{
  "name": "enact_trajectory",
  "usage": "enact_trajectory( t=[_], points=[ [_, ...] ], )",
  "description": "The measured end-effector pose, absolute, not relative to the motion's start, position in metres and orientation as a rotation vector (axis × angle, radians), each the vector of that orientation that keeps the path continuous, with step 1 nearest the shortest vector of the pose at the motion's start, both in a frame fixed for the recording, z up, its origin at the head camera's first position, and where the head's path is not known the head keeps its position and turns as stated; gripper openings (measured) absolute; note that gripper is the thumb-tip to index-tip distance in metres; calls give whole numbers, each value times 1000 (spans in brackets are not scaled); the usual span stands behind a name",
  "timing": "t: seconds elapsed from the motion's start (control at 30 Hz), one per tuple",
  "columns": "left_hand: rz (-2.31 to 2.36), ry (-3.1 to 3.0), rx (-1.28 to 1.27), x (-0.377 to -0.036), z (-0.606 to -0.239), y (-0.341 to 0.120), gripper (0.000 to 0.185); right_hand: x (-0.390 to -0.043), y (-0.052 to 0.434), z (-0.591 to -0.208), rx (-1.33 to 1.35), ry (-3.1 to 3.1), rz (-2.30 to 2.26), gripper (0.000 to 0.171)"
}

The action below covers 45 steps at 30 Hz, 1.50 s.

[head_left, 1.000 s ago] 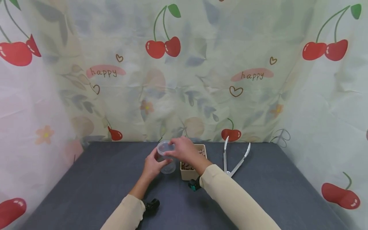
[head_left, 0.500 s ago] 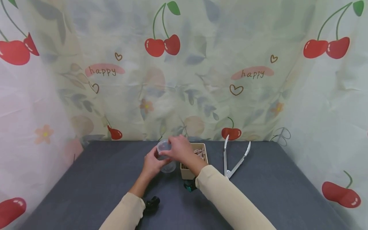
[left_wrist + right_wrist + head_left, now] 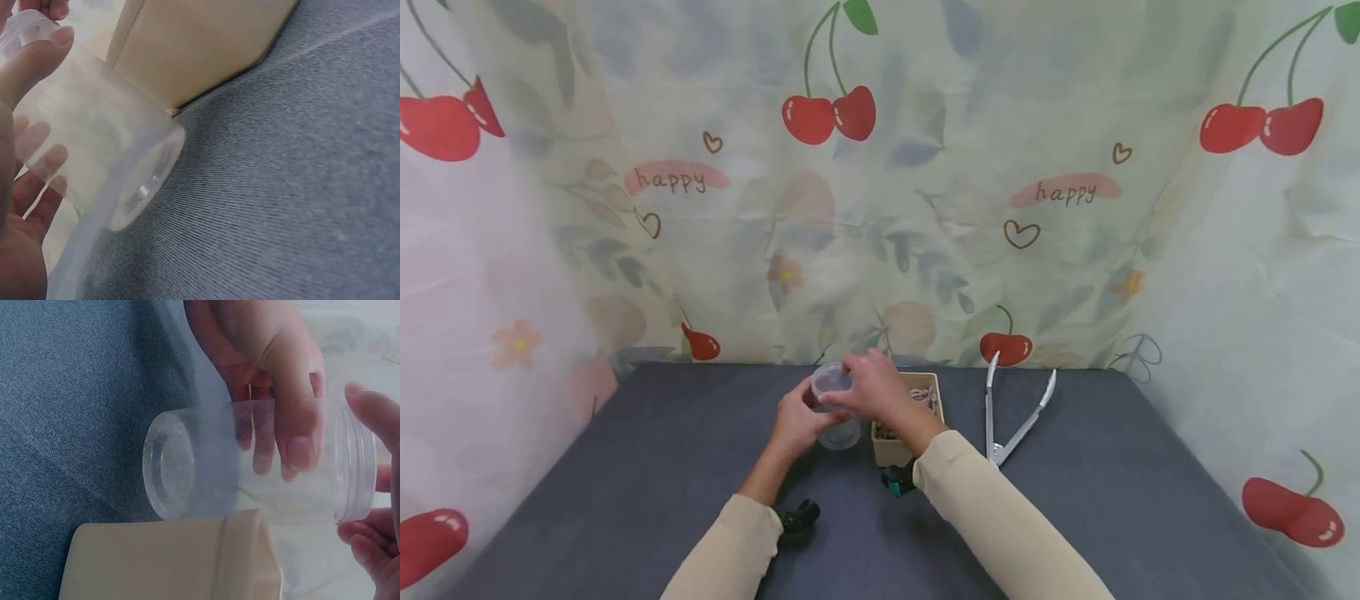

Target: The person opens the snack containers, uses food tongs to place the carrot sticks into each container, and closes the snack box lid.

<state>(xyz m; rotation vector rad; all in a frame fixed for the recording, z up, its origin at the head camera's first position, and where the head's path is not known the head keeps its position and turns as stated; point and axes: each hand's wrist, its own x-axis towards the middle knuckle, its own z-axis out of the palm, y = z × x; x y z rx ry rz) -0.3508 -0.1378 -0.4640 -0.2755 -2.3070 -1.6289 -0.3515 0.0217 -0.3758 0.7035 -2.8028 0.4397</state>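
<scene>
Works near the far edge of the desk, with one clear jar roughly upright in front of the printed curtain. Has a wide stretch of desk out to the left edge and another out to the right edge, beyond the tongs. Grips the jar's wall between thumb and fingers of the left hand; grasps its ridged top with the curled right hand. Cannot tell for sure about contact between base and desk. Just beside the jar, to the right, one beige box with brownish pieces inside, too small to count. Farther right, one pair of tongs, spread in a V. In the way: right hand and wrist over part of the box, right sleeve close to the tongs' joint
</scene>
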Motion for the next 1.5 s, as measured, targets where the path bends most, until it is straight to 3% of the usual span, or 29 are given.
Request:
enact_trajectory(
  t=[0.27, 0.67, 1.23, 1.37, 1.5],
  points=[
    [-1621, -2350, -295, -354, -460, -142, 64, -355, 26, -373, 785, -2780, 470, 52],
    [-1741, -2399, -541, -355, -444, -150, 66, -362, 42, -360, 1028, -2782, 597, 45],
    [-1680, -2484, -542, -353, -451, -149, 68, -362, 58, -356, 1311, -2788, 439, 42],
    [-1682, -2480, -541, -352, -451, -149, 68, -362, 58, -360, 1244, -2829, 572, 40],
    [-1688, -2472, -532, -352, -452, -148, 67, -361, 54, -366, 939, -2808, 977, 34]
  ],
)
